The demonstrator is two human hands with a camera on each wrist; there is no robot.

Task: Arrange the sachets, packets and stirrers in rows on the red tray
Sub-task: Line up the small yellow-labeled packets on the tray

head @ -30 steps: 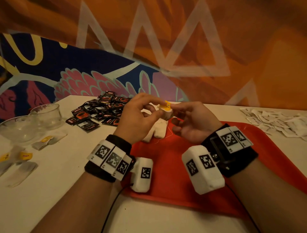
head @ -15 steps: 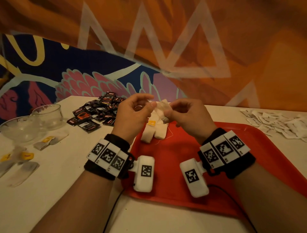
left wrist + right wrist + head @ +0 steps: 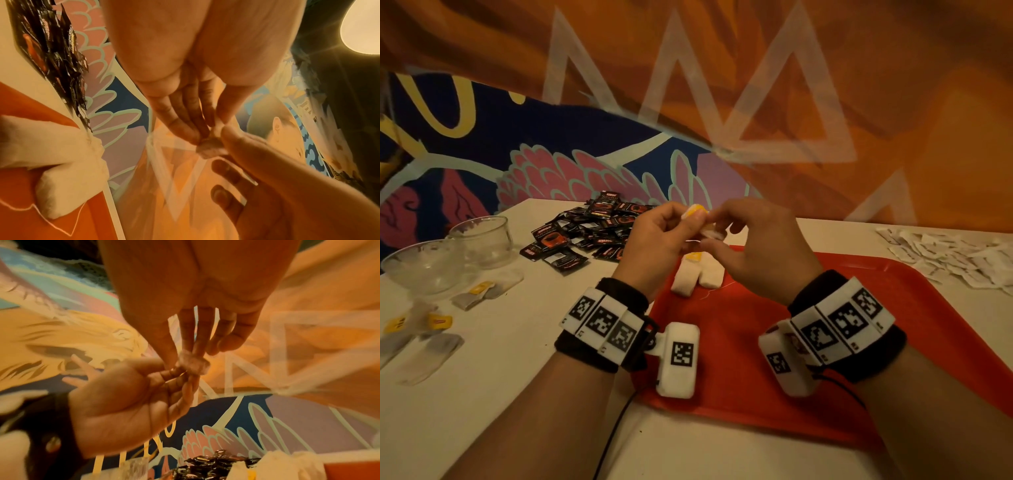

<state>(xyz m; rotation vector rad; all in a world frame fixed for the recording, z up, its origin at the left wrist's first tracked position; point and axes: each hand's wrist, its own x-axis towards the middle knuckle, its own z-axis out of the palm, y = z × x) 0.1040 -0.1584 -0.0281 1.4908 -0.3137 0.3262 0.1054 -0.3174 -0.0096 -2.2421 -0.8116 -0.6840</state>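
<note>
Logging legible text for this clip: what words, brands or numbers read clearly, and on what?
None reads clearly.
Dark sachets: printing blurred.
Yellow tag of the held tea bag: illegible.
White packets: too small.
Wrist bands: coded squares, no words.

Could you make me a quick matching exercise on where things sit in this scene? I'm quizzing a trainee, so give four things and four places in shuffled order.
Things:
1. dark packets
2. white sachets
3. glass bowls
4. white tea bags

Places:
A. lying on the red tray at its far left corner
B. heaped on the table beyond the left hand
C. standing at the table's left edge
D. scattered on the table right of the tray, beyond the right hand

Pairs: 1-B, 2-D, 3-C, 4-A
</note>
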